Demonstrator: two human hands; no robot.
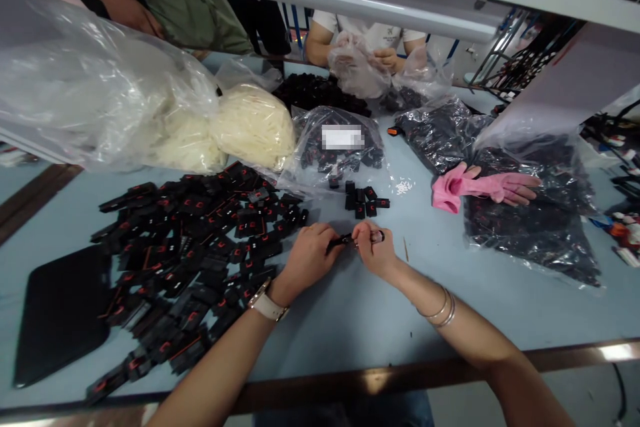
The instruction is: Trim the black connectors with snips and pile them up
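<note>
My left hand [307,257] and my right hand [374,250] meet over the light blue table [350,320] and both grip one small black plastic part [345,239] between their fingertips. A wide heap of black parts with red marks [190,260] lies just left of my left hand. A small cluster of several black pieces [363,199] sits just beyond my fingers. A watch is on my left wrist, bangles on my right.
Clear bags of white pieces [250,123], a bag of black parts with a white label [337,147] and more black-part bags [535,213] line the far side. A pink glove [480,188] lies at the right. A black tray [60,310] sits at the left. Other people work across the table [370,47].
</note>
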